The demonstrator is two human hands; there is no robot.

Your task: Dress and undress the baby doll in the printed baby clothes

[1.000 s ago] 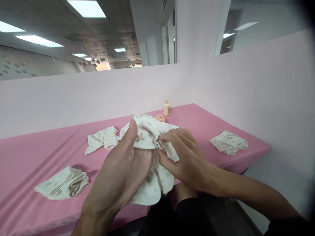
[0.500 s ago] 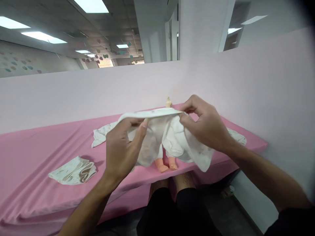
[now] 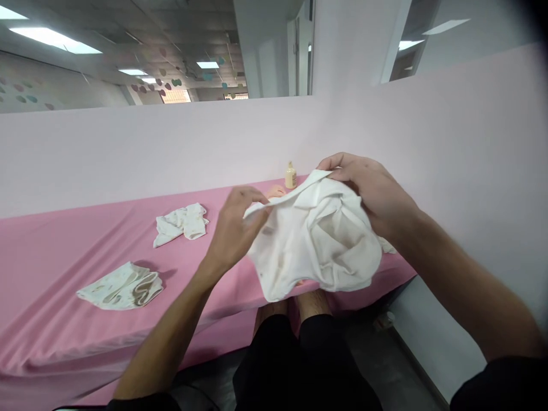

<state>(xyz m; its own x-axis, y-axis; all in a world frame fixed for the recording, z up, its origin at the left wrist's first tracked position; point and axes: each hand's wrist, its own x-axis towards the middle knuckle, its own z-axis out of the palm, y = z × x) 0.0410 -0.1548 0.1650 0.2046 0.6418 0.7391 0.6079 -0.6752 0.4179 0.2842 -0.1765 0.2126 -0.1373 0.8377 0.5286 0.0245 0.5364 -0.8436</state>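
Note:
A small white baby garment (image 3: pixel 295 240) hangs in the air between my two hands, its lower part bunched and folded open at the right. My left hand (image 3: pixel 240 225) pinches its upper left edge between thumb and fingers. With thumb and fingers, my right hand (image 3: pixel 363 185) grips the top right edge. Behind the cloth lies a doll (image 3: pixel 276 191); a bit of its head shows above the garment, and most of the body is hidden.
The pink-covered table (image 3: pixel 107 228) runs along a pale wall. On it lie a folded printed cloth (image 3: pixel 122 287) at the left and a small printed garment (image 3: pixel 182 222) behind it. A cream pump bottle (image 3: pixel 290 176) stands by the wall. Another white cloth (image 3: pixel 386 245) shows partly at the right.
The garment has turned and tilted, its right end raised and its bunched part now facing me. My left hand has moved right and up. The doll's legs are now covered from view.

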